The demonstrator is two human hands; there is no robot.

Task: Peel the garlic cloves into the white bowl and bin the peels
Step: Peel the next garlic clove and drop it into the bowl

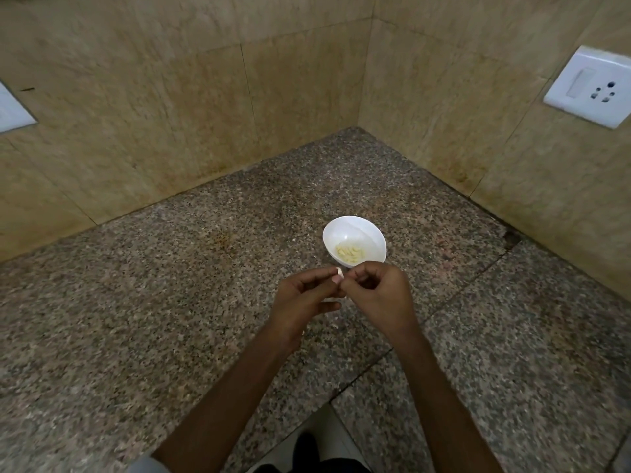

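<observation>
Countertop (170, 302) of speckled granite fills a corner between two tiled walls (170, 97). Two white wall plates show: a switch-and-socket plate (589, 85) at two o'clock and a cropped plate (10, 110) at nine. One white bowl (355, 233) sits near centre, holding a heap of peeled cloves (350, 253) too bunched to count. At the bowl's six o'clock, the left hand (304, 302) and right hand (379, 295) meet, both pinching one garlic clove (339, 274) and covering the near rim.

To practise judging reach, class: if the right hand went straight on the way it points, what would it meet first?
Likely the near rim of the white bowl, just beyond the right hand; depth is unclear.
</observation>
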